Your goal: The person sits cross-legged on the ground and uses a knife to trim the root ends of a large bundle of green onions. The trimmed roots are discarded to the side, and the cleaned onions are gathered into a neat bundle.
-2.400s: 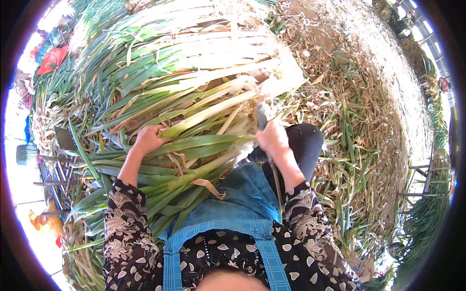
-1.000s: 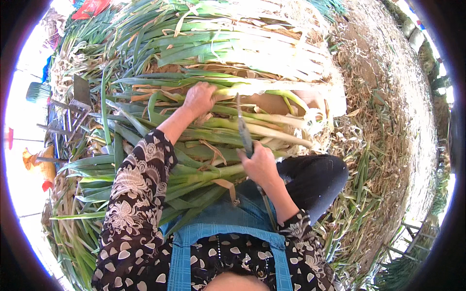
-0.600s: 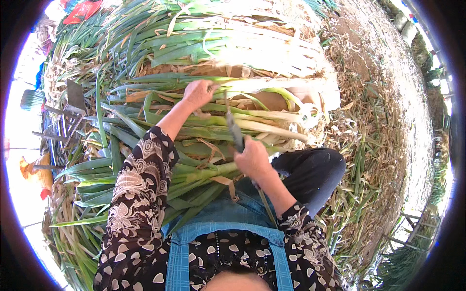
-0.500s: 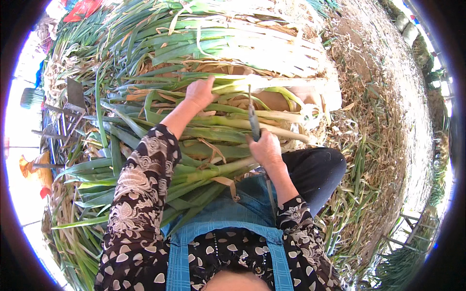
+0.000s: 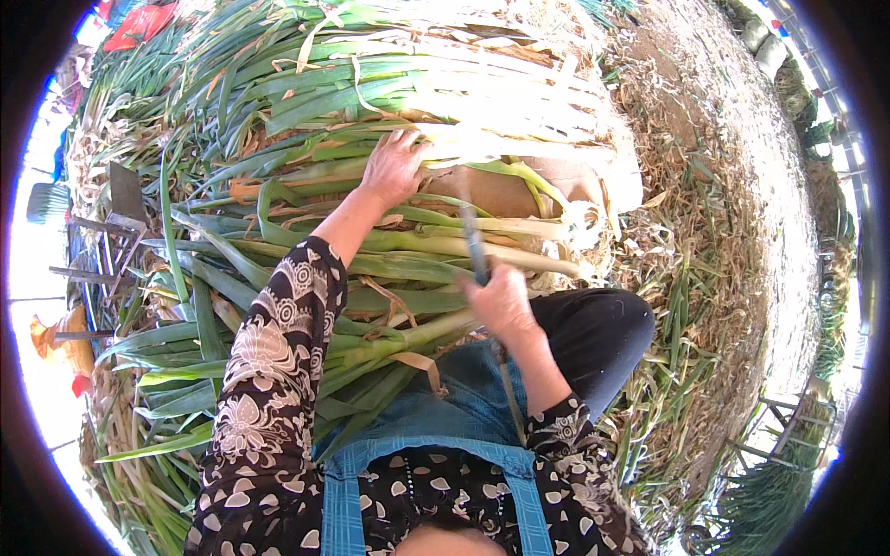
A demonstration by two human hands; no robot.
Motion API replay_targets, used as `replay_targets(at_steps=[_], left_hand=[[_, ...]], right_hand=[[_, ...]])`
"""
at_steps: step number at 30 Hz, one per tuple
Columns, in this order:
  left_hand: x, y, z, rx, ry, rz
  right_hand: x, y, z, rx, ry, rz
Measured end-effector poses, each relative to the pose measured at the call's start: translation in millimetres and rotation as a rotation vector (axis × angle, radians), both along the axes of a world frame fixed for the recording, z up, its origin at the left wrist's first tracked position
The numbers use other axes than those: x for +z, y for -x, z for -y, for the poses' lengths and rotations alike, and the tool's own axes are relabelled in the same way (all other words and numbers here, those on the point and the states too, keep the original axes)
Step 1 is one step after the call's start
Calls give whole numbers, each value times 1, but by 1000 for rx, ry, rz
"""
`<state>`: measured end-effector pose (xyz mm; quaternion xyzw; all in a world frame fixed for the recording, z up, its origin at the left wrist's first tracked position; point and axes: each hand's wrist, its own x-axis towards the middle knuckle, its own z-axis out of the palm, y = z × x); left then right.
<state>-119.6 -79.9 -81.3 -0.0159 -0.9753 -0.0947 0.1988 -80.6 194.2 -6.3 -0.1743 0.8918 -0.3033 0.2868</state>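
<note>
My left hand (image 5: 395,169) lies on a leek (image 5: 501,146) at the near edge of a row of leeks, its fingers spread over the green part. In my right hand (image 5: 502,298) is a slim blue-grey air blow gun (image 5: 474,243), its thin nozzle pointing away from me and blurred by motion. A hose (image 5: 511,398) hangs below that hand over my apron. More leeks (image 5: 436,243) lie across my lap, leaves to the left and white stalks with roots to the right.
A large row of leeks (image 5: 371,83) spreads beyond my hands. Dry peeled leaves (image 5: 705,278) litter the ground at right. Metal frame pieces (image 5: 116,227) stand at left, and a metal rack (image 5: 788,426) is at lower right. A red bag (image 5: 141,26) lies at far left.
My left hand has turned from a closed grip to fingers spread on the leek, which now lies nearer the row beyond. My right hand has moved slightly nearer me with the blow gun.
</note>
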Motion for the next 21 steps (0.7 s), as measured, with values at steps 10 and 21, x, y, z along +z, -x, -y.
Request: replay_targets(at_steps=[10,21], left_hand=[[10,22,-15,243,57,252],[32,35,-8,196,-78,574]], right_hand=[[-17,7,-1,15,-69,-15],[-9,12,-31,-128,136,63]])
